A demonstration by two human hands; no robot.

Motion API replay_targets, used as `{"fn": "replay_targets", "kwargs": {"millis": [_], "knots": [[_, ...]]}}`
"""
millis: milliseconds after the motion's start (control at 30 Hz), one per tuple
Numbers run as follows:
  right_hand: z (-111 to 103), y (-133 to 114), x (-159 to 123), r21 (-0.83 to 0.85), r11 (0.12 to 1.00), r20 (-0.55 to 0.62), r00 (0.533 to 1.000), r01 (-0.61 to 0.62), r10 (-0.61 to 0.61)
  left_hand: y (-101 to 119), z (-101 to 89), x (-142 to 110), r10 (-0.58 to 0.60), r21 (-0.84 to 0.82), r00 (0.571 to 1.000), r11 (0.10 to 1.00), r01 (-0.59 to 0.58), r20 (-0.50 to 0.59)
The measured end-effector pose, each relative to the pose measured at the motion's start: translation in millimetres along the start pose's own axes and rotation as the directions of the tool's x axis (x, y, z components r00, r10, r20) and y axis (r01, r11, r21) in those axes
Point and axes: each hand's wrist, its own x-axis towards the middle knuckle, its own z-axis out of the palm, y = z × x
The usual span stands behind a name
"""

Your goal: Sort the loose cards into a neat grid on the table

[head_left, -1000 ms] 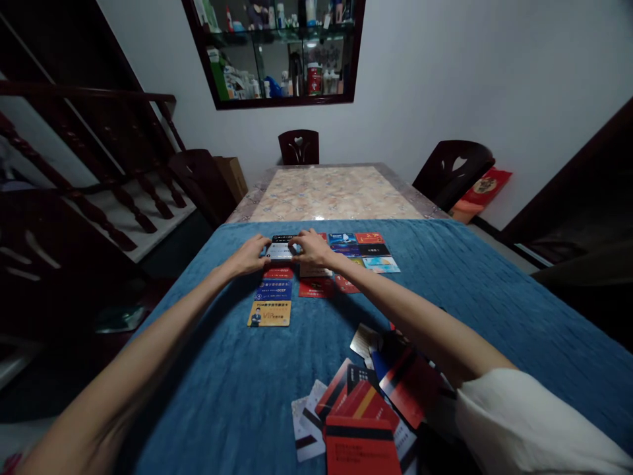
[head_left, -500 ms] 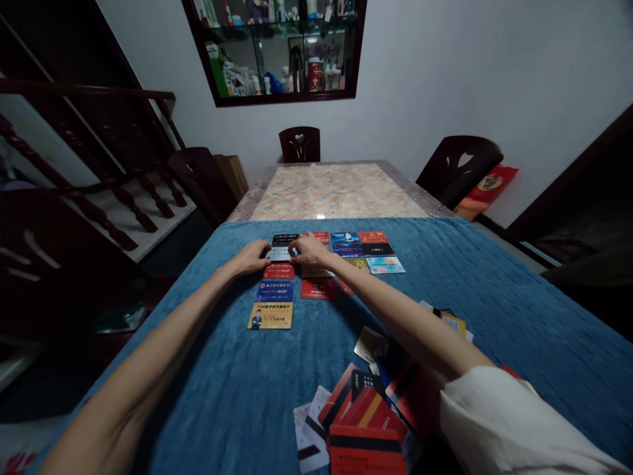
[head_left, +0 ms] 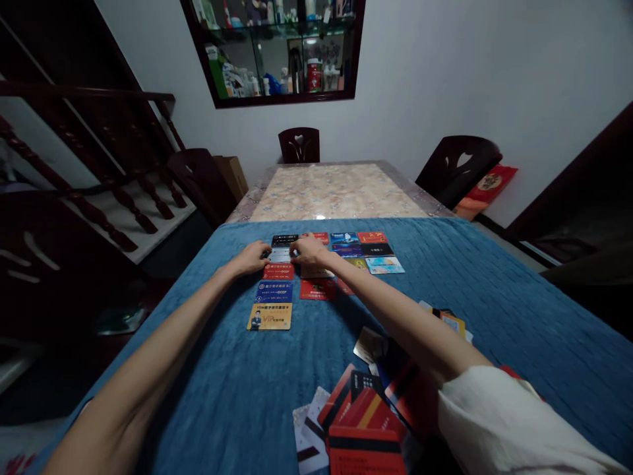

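Observation:
A silver-white card [head_left: 281, 254] lies in the left column of cards, between a black card [head_left: 285, 240] behind it and a red card [head_left: 278, 271] in front. My left hand [head_left: 251, 258] pinches its left edge with bent fingers. At its right edge, the thumb and fingers of my right hand [head_left: 311, 252] close on it. Nearer me in that column are a blue card [head_left: 273, 291] and a yellow card [head_left: 270, 316]. My right hand and forearm partly cover the middle cards, including a red one [head_left: 317, 289].
More cards lie in rows to the right, among them a light blue card [head_left: 384, 265]. A loose pile of cards [head_left: 366, 452] spreads near me under my right arm. A blue cloth [head_left: 217, 382] covers the near table; chairs [head_left: 452, 168] stand around it.
The silver-white card has come slightly toward me and sits flatter, so more of the black card behind shows. Both hands stay at its edges. The view has shifted slightly.

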Motion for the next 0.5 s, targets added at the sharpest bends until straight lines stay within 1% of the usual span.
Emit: {"fn": "replay_targets", "kwargs": {"millis": [167,367,500], "knots": [[-6,-4,-5,-0.012,0.999,0.015,0.999,-0.034,0.034,3,-0.5,-1,0.000,0.021,1.000,1.000,0.000,-0.009],[-11,-8,-6,-0.028,1.000,0.036,0.999,-0.013,0.014,6,-1.4,-2,-0.004,0.031,1.000,1.000,0.004,-0.005],[-12,-9,-7,-0.043,0.999,0.029,1.000,-0.001,0.002,7,-0.5,-2,0.000,0.040,1.000,0.999,0.001,-0.012]]}}
